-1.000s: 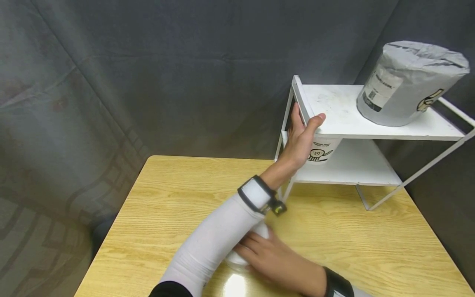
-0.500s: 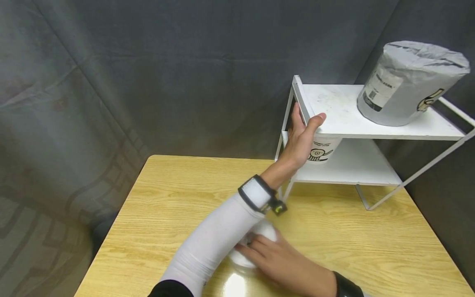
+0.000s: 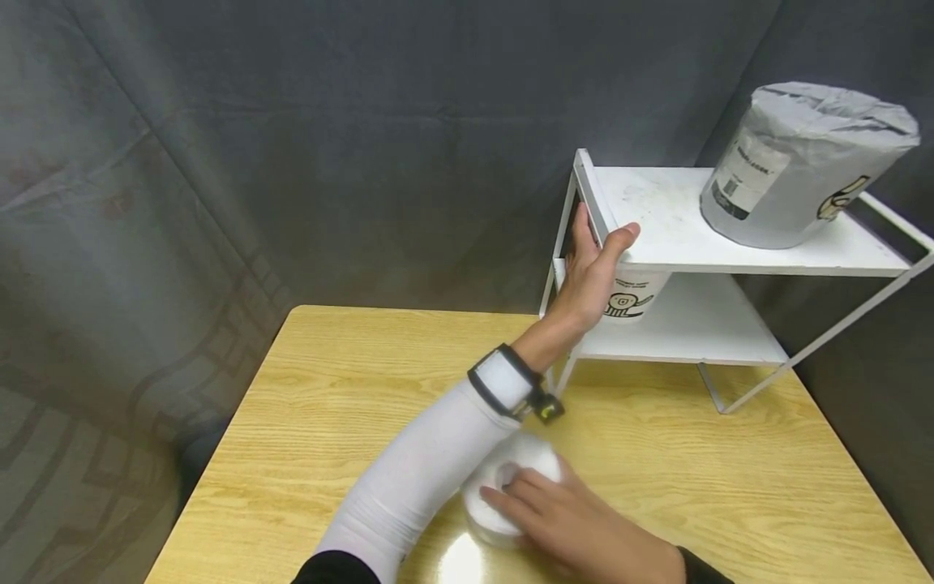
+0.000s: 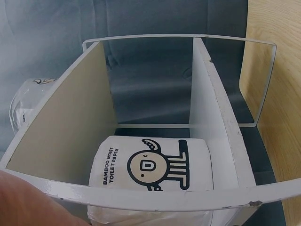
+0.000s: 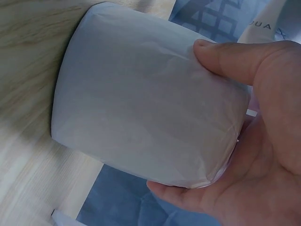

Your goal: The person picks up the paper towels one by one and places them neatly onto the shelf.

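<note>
My left hand [image 3: 588, 284] grips the left side frame of a white two-tier shelf [image 3: 653, 215], thumb up by the top board. On its lower board stands a toilet roll [image 3: 635, 296] in printed white paper; the left wrist view shows its "bamboo moist toilet paper" lettering and a cartoon figure. Low over the table, under the left forearm, my right hand [image 3: 558, 511] holds another white toilet roll [image 3: 536, 454]. Thumb and fingers [image 5: 230, 59] spread around the end of this wrapped roll [image 5: 141, 99] in the right wrist view; its other end faces the wood.
A large wrapped pack [image 3: 795, 174] with a label stands on the right of the shelf's top board. The wooden table [image 3: 365, 365] runs below, its left edge slanting. Dark grey cloth [image 3: 365, 146] hangs behind it.
My right hand has slid a little to the right with the toilet roll, and more of the roll shows from beneath the left forearm. The left hand has stayed on the shelf frame.
</note>
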Demonstrator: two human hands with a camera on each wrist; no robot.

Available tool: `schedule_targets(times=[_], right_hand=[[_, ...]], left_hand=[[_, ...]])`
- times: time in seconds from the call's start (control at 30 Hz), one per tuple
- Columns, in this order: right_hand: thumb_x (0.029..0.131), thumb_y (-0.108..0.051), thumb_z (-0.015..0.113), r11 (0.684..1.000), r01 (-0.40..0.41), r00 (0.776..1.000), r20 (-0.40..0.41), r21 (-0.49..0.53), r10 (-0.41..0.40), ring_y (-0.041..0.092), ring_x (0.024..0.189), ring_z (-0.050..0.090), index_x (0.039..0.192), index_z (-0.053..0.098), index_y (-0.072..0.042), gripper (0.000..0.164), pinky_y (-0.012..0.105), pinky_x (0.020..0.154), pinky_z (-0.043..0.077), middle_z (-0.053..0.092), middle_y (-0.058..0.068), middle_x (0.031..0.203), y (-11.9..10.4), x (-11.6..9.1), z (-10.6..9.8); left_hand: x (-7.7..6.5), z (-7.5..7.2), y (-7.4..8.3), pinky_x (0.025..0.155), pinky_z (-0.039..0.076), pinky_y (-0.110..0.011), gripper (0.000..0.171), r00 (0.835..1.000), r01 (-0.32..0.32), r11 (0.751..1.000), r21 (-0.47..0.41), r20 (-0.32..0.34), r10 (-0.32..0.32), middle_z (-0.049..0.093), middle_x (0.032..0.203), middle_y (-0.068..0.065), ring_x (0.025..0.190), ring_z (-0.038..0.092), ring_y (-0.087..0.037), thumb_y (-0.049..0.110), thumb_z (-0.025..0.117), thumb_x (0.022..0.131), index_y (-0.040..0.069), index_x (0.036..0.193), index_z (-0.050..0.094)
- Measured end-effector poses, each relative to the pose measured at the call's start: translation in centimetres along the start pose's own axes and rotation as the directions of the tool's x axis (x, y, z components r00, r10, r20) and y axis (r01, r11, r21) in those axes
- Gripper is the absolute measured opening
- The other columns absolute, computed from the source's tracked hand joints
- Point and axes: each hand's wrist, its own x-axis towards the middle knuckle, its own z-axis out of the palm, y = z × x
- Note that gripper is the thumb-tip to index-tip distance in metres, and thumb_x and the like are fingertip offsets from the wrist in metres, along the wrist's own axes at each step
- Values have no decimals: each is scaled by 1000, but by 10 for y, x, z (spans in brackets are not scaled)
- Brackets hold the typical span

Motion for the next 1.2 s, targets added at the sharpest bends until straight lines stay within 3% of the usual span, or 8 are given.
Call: schedule_targets(times=[0.1,0.33,0.57,0.73,0.97,1.2], right_hand=[[93,-61,72,999,-14,1000,9,41,14,14,138,53,167,34,-24,91,64,103,51,59,-6,143,0,-5,-1],[88,-32,80,999,-4,1000,-13,37,5,12,134,54,166,37,-25,90,57,103,53,60,-7,141,2,-12,0],[88,-30,81,998,-21,1000,-11,56,22,11,134,54,167,34,-26,92,55,104,53,58,-9,143,4,-18,1],[84,-28,84,1000,-16,998,-58,27,17,12,134,55,165,38,-24,94,57,102,54,59,-8,143,5,-23,2],[85,-48,84,997,-71,996,-46,26,72,15,135,55,165,39,-25,95,67,99,52,59,-8,145,6,-33,-2],[84,-34,84,992,-121,991,-56,27,122,12,135,55,163,42,-28,90,62,102,52,60,-12,145,10,-42,-4]], left_hand=[[-1,1,0,124,22,-64,94,1000,1,1000,5,2,-1,11,178,0,161,15,-27,65,42,94,33,172,0],[0,1,1,123,25,-64,95,1000,14,1000,14,-4,-14,15,177,-3,160,18,-29,66,42,93,35,171,0],[0,1,0,125,21,-61,97,1000,-1,1000,3,-8,1,12,177,-5,161,15,-29,63,44,92,29,172,1],[0,0,0,125,21,-61,96,1000,2,1000,9,-5,-2,12,177,-5,161,15,-28,64,43,92,30,172,1],[0,-1,1,125,22,-61,96,1000,1,1000,18,-3,-1,10,178,-4,161,15,-26,65,42,93,30,172,0],[0,-1,0,125,23,-60,95,1000,-4,1000,11,1,4,10,178,-3,161,15,-24,66,42,93,32,172,-1]])
